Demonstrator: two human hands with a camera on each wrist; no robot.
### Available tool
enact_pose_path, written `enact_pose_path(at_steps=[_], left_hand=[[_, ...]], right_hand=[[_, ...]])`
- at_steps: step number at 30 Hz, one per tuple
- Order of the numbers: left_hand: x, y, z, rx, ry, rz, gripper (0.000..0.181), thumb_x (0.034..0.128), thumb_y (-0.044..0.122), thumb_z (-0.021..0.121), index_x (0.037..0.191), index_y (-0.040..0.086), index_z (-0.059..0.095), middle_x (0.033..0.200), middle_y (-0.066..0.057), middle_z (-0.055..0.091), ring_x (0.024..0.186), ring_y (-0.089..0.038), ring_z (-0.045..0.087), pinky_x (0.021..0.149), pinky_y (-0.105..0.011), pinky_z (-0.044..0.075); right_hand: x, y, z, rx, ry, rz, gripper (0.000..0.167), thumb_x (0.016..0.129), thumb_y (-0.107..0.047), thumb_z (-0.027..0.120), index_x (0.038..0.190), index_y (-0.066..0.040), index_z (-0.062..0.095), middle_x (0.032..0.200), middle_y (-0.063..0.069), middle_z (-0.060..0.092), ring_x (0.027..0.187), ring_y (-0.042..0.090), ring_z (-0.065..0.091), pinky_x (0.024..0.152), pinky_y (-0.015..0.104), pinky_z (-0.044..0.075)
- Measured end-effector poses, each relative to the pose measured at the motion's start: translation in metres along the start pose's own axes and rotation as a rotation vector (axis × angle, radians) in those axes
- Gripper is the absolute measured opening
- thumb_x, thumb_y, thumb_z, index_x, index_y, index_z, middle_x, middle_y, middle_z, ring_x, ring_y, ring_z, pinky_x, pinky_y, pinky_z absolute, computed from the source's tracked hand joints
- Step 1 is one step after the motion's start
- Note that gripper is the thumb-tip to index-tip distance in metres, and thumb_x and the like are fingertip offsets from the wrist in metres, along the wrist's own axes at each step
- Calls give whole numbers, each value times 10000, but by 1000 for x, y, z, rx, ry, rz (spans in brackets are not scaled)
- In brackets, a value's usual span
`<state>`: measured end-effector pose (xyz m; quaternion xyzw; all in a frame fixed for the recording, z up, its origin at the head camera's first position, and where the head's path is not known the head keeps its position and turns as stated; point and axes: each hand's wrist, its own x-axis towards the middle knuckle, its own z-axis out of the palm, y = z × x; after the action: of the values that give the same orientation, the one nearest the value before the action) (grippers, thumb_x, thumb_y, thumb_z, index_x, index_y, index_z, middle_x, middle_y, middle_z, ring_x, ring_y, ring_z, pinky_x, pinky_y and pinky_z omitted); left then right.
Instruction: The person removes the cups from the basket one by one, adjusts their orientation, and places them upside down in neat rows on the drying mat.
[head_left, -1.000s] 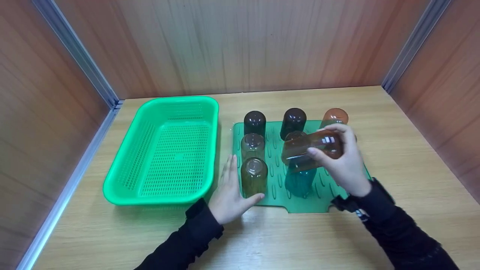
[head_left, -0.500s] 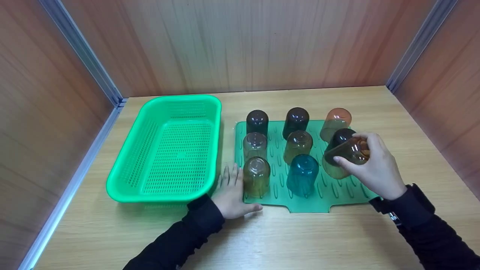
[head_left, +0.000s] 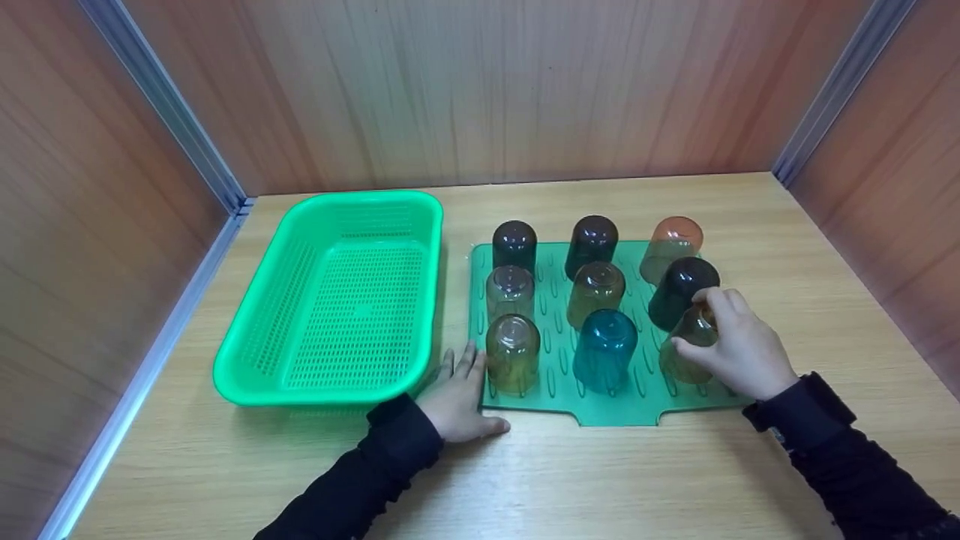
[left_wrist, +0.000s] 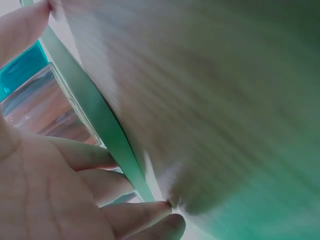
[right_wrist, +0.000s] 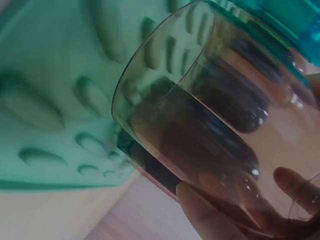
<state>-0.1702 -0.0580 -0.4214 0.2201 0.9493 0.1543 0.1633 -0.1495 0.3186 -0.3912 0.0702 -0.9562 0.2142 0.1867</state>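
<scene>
My right hand (head_left: 744, 346) grips an amber tumbler (head_left: 684, 360) by its base, mouth down, at the front right of the green ridged mat (head_left: 616, 411). In the right wrist view, the rim of this see-through tumbler (right_wrist: 165, 55) faces the mat; whether it touches cannot be told. A black tumbler (head_left: 682, 289) stands just behind it. My left hand (head_left: 459, 401) has its fingers straight, resting at the mat's front left corner beside a yellowish tumbler (head_left: 513, 356). In the left wrist view, its fingers (left_wrist: 107, 182) lie along the mat's edge (left_wrist: 112, 125).
More upturned tumblers stand in rows on the mat: a blue one (head_left: 605, 352), a brownish one (head_left: 596, 294), a greyish one (head_left: 510, 291), an orange one (head_left: 673, 244) and two dark ones at the back. A green basket (head_left: 431, 315) stands left. Wooden panels (head_left: 487, 90) enclose the table.
My right hand has carried the amber tumbler rightward, turned it from lying sideways to mouth down, and lowered it toward the mat. My left hand has drawn slightly back toward me.
</scene>
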Motion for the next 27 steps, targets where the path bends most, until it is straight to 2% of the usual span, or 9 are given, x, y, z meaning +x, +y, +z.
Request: enact_pose_path(at_steps=[8,17,22,27], left_hand=[[0,1,0,5,11,-2,1112,726,594,704,1496,6,158,1558,-201,36,1381,-500,39,1107,-537,182],[1,1,2,-14,32,7,1100,719,573,720,1488,-4,186,1553,-216,64,1370,-520,64,1097,-543,209],[2,2,1,-41,34,-1,1096,708,544,746,1483,-8,204,1554,-213,70,1378,-506,57,1107,-539,181],[3,5,-2,-76,72,3,1100,710,498,762,1473,-48,189,1537,-246,119,1396,-458,89,1126,-506,151]], right_hand=[[0,3,7,-1,-50,42,542,739,-247,771,1155,-58,480,990,167,468,732,277,526,538,369,423],[-4,7,7,-7,-29,30,572,735,-252,781,1171,-49,472,1021,167,459,804,293,525,571,433,444],[-5,8,7,-1,-7,24,717,715,-282,808,1255,-5,428,1078,211,461,886,337,532,657,528,475],[-3,7,5,60,-20,75,926,725,-428,789,1394,-5,310,1174,251,441,1009,401,519,803,620,442]])
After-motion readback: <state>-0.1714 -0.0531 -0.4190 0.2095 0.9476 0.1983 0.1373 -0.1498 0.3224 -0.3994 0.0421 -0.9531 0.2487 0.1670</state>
